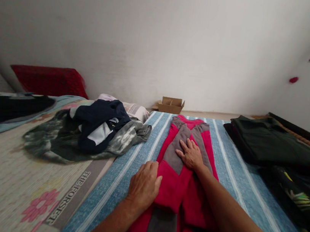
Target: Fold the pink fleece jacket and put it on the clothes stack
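A crimson and grey long-sleeved top (pixel 172 185) lies lengthwise on the blue striped bedding, collar at the far end, its body folded narrow. The sleeves are laid inward along it. My right hand (pixel 191 155) rests flat on the grey upper part with fingers spread. At the left edge of the top is my left hand (pixel 143 185), its fingers curled down over the fabric and its thumb on the crimson cloth. The fingertips of that hand are partly hidden.
Rumpled navy and camouflage clothes (pixel 98 131) lie at left on a floral mat (pixel 45 177). Dark folded clothes (pixel 275 142) are stacked at right. A cardboard box (pixel 170 104) and a red padded item (pixel 50 79) are by the far wall. Black clothing (pixel 12 105) lies far left.
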{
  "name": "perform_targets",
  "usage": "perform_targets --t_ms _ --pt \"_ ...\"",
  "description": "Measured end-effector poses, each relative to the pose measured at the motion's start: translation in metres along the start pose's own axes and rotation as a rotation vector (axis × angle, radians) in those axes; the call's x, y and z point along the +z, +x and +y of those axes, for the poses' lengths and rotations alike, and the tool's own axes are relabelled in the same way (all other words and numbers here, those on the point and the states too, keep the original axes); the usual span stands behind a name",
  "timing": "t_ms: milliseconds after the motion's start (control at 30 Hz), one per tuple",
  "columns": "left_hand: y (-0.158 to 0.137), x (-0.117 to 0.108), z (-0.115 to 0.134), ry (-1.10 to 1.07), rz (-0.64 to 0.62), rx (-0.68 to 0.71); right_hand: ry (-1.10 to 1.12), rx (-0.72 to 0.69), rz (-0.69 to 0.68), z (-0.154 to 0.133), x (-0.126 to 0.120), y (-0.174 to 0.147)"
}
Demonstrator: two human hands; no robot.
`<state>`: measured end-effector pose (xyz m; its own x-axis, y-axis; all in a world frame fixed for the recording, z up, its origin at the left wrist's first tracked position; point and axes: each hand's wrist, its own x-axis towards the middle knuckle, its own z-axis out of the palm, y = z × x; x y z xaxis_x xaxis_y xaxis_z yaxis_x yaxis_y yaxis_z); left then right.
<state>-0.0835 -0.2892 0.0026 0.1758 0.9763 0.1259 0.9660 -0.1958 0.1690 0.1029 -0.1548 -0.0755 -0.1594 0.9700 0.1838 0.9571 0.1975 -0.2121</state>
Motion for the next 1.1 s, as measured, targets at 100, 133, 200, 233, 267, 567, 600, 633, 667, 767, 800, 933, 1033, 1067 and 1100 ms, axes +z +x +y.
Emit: perform_targets --t_ms 100,133,200,233,267,567,600,633,667,767,800,933,1033,1067,1100 --pt "0.003 0.007 0.014 -0.031 0.006 0.220 -0.004 -0.003 0.002 0.000 -0.001 0.000" --pt "0.005 0.012 0.017 -0.037 -0.028 0.267 -0.005 -0.005 0.004 0.000 -0.001 -0.001" --pt "0.010 0.027 0.021 -0.025 -0.128 0.315 -0.007 -0.004 0.002 0.000 -0.001 -0.001" --pt "0.012 0.035 0.021 -0.012 -0.178 0.319 -0.008 -0.001 0.000 0.000 -0.001 -0.001" --pt "0.013 0.042 0.020 0.002 -0.216 0.318 -0.009 0.001 -0.003 0.000 -0.001 -0.001" --pt "0.013 0.058 0.012 0.033 -0.268 0.350 0.001 0.002 -0.008 0.002 0.000 0.000" --pt "0.013 0.057 0.013 0.023 -0.269 0.351 0.004 0.007 -0.014 0.002 -0.001 0.000" --pt "0.013 0.056 0.013 0.014 -0.272 0.348 0.006 0.011 -0.020 0.002 -0.001 0.000" --pt "0.013 0.055 0.014 0.004 -0.278 0.345 0.007 0.014 -0.027 0.002 -0.001 0.000" --pt "0.013 0.053 0.015 -0.022 -0.292 0.329 0.004 0.023 -0.049 0.002 -0.001 0.001" --pt "0.013 0.053 0.015 -0.028 -0.293 0.325 0.003 0.024 -0.052 0.003 -0.001 0.001" --pt "0.013 0.051 0.016 -0.039 -0.303 0.312 0.006 0.015 -0.034 0.003 0.000 0.000" --pt "0.012 0.052 0.017 -0.035 -0.307 0.315 0.008 0.005 -0.011 0.004 0.001 0.000" --pt "0.012 0.053 0.017 -0.032 -0.303 0.319 0.007 0.005 -0.010 0.004 0.002 0.000" --pt "0.012 0.054 0.017 -0.028 -0.295 0.323 0.005 0.007 -0.011 0.004 0.002 0.000"
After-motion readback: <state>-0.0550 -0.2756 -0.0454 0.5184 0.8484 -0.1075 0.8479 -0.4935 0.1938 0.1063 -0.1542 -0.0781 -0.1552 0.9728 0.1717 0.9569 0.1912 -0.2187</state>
